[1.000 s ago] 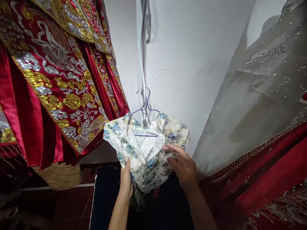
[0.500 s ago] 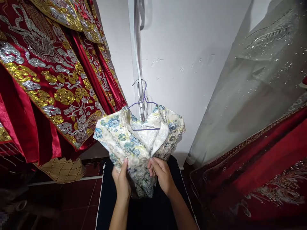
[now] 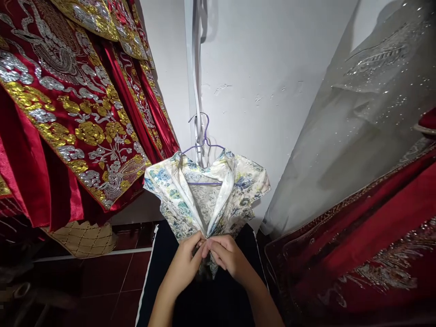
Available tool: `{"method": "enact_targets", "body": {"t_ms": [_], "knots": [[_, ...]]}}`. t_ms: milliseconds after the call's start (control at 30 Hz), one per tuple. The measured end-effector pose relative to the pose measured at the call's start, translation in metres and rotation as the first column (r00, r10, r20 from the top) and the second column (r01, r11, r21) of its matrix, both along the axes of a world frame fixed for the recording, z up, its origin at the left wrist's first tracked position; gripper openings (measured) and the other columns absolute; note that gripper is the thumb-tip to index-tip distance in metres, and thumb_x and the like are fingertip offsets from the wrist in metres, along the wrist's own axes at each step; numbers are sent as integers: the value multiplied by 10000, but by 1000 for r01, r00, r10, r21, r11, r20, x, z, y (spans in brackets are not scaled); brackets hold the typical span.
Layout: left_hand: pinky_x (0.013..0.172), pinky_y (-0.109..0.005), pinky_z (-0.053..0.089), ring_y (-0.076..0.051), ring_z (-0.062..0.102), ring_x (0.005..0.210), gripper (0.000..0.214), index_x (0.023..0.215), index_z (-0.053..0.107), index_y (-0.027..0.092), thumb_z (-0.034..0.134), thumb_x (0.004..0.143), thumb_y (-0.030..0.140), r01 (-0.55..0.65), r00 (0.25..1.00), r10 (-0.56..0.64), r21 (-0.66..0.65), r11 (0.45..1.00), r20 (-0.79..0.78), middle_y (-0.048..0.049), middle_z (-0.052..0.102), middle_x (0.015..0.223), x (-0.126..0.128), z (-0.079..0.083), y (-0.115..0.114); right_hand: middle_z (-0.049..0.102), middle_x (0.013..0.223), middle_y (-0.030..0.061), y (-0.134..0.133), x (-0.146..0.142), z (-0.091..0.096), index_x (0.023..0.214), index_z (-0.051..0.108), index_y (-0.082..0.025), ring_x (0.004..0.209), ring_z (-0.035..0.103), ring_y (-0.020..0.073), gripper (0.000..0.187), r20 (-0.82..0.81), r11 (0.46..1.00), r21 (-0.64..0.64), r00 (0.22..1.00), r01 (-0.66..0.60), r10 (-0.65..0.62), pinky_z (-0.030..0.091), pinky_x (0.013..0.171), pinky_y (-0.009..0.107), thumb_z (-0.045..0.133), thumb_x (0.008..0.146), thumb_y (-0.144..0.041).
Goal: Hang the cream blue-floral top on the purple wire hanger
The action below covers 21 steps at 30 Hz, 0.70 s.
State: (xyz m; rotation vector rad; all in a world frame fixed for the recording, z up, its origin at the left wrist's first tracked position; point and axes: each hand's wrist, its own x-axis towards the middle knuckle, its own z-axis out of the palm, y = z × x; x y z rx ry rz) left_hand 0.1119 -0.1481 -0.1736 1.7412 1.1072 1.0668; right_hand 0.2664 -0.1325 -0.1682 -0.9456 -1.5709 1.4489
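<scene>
Here, a floral top hangs on a purple hanger, which hooks onto a white strip running down the wall. The top's front lies open, its two pale edges running down to meet at its lower middle. There the left hand and right hand come together, touching each other. The fingers of both are closed in a pinch on those edges, holding them together. Left of the top hangs a red robe with gold and silver embroidery. Right of the top hangs a grey gown with sequins, and red cloth lies beneath that. Below the top, under the hands, is black cloth.
</scene>
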Motion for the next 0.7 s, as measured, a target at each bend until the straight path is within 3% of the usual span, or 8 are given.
{"method": "enact_targets", "body": {"t_ms": [133,233,300,367,467,533,633,700], "knots": [[757,-312,420,-224,544,830,140,864,575,246,501,946,332,-33,998,28,101,994,49,-44,585,876,7,6,5,431,365,-56,-3,1,3,707,681,-158,355,278,84,387,-111,1000,-2,994,26,-26,225,463,263,473,956,-369],[733,-326,414,-217,517,802,151,789,538,234,505,928,283,-59,998,58,244,968,8,-47,532,841,9,13,20,382,349,-68,14,6,13,717,681,-143,343,211,77,384,-257,999,-51,966,4,-17,174,438,266,504,936,-405],[702,-323,396,-207,494,769,163,741,493,229,499,904,228,-32,997,53,312,950,-58,-35,498,790,10,17,33,328,369,-83,36,14,35,712,672,-138,362,209,74,349,-344,998,-60,939,6,-27,181,432,259,556,907,-403],[687,-316,379,-200,483,757,164,722,453,227,485,871,167,9,992,35,352,936,-118,-26,477,767,11,17,43,306,425,-95,62,21,69,774,687,-136,391,232,73,278,-395,999,-30,918,27,-37,202,422,247,616,878,-384],[667,-302,364,-187,474,745,168,716,417,221,478,825,109,30,987,34,383,923,-160,-17,460,753,14,4,47,350,465,-85,90,26,131,806,690,-143,414,247,70,222,-449,986,129,893,103,-34,211,410,233,633,882,-343],[663,-294,366,-182,474,745,175,716,406,215,478,823,98,13,986,53,389,921,-159,-16,455,751,13,-6,41,314,420,-92,96,23,164,778,692,-135,402,222,68,216,-457,966,230,889,119,-1,212,413,231,598,899,-287],[729,-293,406,-182,509,817,151,761,472,200,478,890,121,42,982,28,358,933,-187,-32,507,818,3,-6,33,324,401,-89,87,14,186,794,707,-125,395,227,65,233,-422,943,320,905,96,51,225,424,230,563,920,-257],[783,-298,425,-183,536,875,115,855,554,195,485,941,164,45,981,26,355,934,-194,-45,555,894,-7,11,35,373,426,-83,79,8,183,835,709,-137,398,262,62,244,-408,932,350,911,99,56,234,429,225,545,943,-282]]}}
